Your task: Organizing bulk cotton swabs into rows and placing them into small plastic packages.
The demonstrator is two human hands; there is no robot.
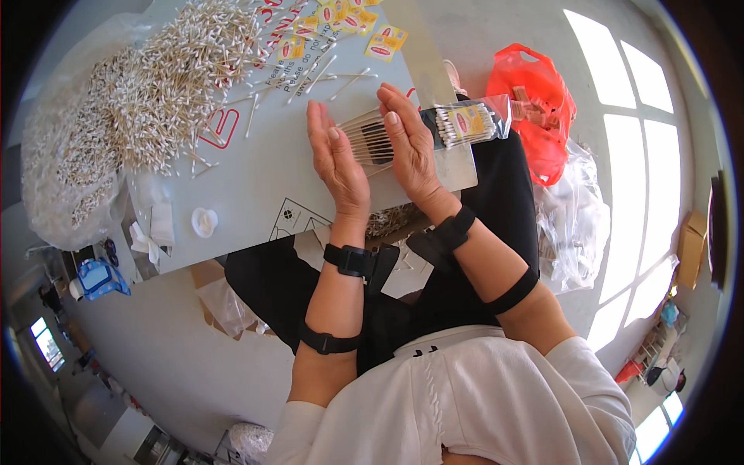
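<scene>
A row of cotton swabs (367,139) lies between my two hands on the table, side by side, their sticks running across from one palm to the other. My left hand (339,164) stands on edge at their left ends, fingers stretched out. Opposite it, my right hand (411,147) is also upright with straight fingers, palm turned inward at the right ends. The palms hide the swab tips. Just right of my right hand, a clear packet of cotton swabs (465,125) with a yellow card lies near the table's right edge.
A large heap of loose cotton swabs (170,85) covers the table's far left, partly on clear plastic. Yellow cards (385,43) lie at the far side. A small white round dish (204,222) sits front left. Right of the table are a red plastic bag (542,70) and clear bags (572,221).
</scene>
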